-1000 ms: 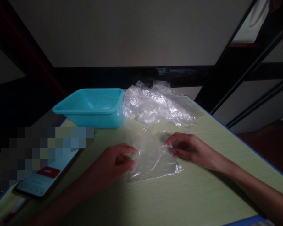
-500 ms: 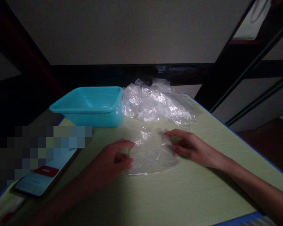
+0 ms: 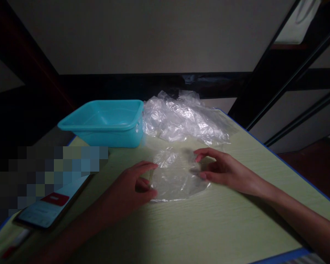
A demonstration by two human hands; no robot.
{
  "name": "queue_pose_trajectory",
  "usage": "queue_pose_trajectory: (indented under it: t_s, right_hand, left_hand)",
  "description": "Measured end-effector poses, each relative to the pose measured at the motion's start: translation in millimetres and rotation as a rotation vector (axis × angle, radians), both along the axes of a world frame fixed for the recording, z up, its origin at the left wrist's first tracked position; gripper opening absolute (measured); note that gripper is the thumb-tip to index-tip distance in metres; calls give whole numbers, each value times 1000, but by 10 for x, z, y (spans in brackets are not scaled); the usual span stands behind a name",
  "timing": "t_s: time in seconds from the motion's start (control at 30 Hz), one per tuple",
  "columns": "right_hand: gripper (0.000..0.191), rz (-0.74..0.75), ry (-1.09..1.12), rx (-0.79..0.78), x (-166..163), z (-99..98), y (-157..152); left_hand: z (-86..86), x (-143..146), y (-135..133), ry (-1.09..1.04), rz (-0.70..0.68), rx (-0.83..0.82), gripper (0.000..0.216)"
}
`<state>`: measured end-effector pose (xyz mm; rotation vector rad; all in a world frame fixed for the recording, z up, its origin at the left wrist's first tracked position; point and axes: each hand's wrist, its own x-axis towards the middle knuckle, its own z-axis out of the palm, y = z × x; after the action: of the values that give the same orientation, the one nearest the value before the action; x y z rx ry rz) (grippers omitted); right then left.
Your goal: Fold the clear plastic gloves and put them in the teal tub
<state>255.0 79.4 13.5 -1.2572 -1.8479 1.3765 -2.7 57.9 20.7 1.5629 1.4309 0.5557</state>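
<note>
A clear plastic bag (image 3: 178,185) lies spread and wrinkled on the table between my two hands. My left hand (image 3: 139,181) rests at its left edge, thumb and forefinger apart, fingertips touching the film. At the bag's right side is my right hand (image 3: 222,168), its thumb and fingers also parted, with the thumb close to the bag's edge. Neither hand is closed on the film. Just beyond, a heap of crumpled clear plastic bags (image 3: 181,117) catches the light.
A turquoise plastic basin (image 3: 112,137) stands left of the heap. On the left lies a phone (image 3: 41,212), partly pixelated, with a red-and-white pen-like object (image 3: 16,242) near its lower end. The pale table (image 3: 198,231) has blue edging; a panel (image 3: 154,36) rises behind it.
The bag's near edge has drawn slightly back and its surface has creased differently. My right hand's fingers have shifted a little to the right; my left hand has barely moved.
</note>
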Motion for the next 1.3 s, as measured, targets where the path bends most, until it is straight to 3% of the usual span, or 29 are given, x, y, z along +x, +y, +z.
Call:
queue_pose_trajectory:
  t_s: [0.2,0.43,0.8,1.03,1.2,1.3]
  right_hand:
    - [67,54,81,-77,33,-13,-26]
    - [83,87,26,-105,44,-37,-68]
    - [79,81,-62,-5,29,-35,-122]
    - [77,71,-179,226,-3,-55,-161]
    - [73,72,-169,204,20,-24,-167]
    - [72,54,-190,213,19,-28,-160]
  left_hand:
    - [-26,-36,20,14,-21,-62,63]
    - [-38,-77,16,6,-95,-168,71]
    - [-63,-42,-47,85,-91,-51,66]
    - [-128,-10,-78,93,-54,27,70]
    - [-157,-22,-67,2,-15,34,68]
    - [-166,-24,-72,77,-29,88,67]
